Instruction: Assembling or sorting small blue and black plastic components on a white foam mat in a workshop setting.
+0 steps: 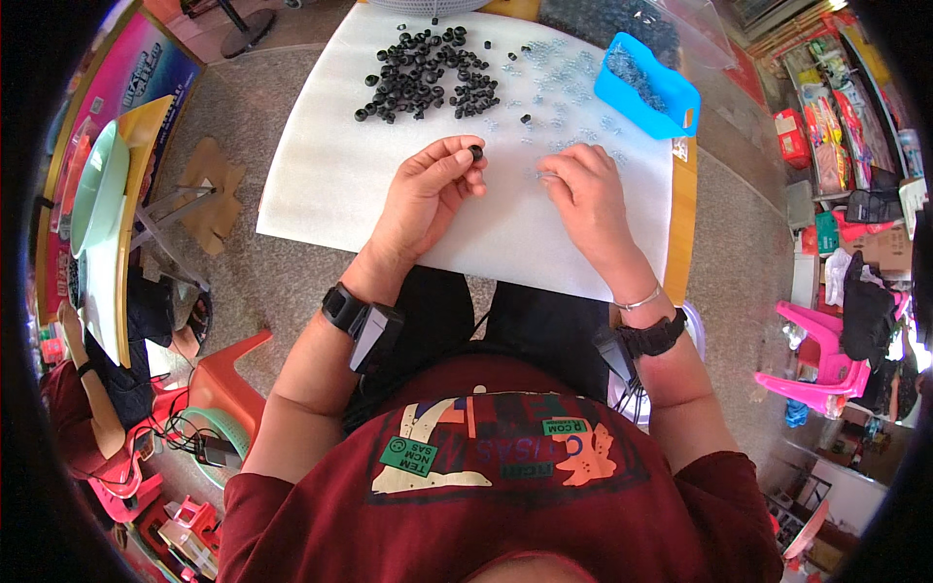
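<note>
Between the thumb and forefinger of my left hand [425, 191] is a small round black cap-like piece [476, 153]. My right hand [589, 197] is closed in a pinch on a small, shiny pale piece [546, 175], its exact kind too small to tell. Both hands are over the white foam sheet [321, 189], a short gap between them. Beyond my left hand lies a pile of small black round pieces [418, 76]. Scattered small clear pieces [556, 83] lie beyond my right hand, with a few black ones among them.
A blue plastic tray [686, 117] holding more clear pieces stands at the table's far right. A grey round container [428, 6] sits at the far edge. Left, another person works at a table [146, 146]; an orange-red stool [228, 379] is nearby. Pink chairs [821, 340] and shelves are right.
</note>
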Demonstrator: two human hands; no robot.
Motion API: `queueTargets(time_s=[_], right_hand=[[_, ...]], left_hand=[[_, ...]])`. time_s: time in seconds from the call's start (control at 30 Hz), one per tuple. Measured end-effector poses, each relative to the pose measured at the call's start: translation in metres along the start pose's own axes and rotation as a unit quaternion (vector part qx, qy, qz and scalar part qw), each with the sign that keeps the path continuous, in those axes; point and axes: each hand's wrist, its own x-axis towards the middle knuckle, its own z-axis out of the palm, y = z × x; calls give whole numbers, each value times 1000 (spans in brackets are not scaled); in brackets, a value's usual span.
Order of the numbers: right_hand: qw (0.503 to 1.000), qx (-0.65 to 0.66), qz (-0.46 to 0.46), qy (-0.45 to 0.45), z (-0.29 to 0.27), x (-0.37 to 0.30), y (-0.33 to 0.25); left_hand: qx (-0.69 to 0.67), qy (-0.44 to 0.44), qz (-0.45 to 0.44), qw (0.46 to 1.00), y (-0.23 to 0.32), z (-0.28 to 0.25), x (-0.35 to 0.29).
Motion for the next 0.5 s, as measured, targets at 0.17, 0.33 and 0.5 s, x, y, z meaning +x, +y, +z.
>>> queueTargets(time_s=[0.17,0.33,0.5], right_hand=[[997,-65,-21,-24,4,6,-5],[999,-46,-7,-16,3,0,0],[959,249,137,-5,-2,15,-32]], left_hand=[[15,-11,-4,1000,1,0,-2],[14,-19,-16,1000,2,2,-3],[60,-22,-35,997,2,2,-4]])
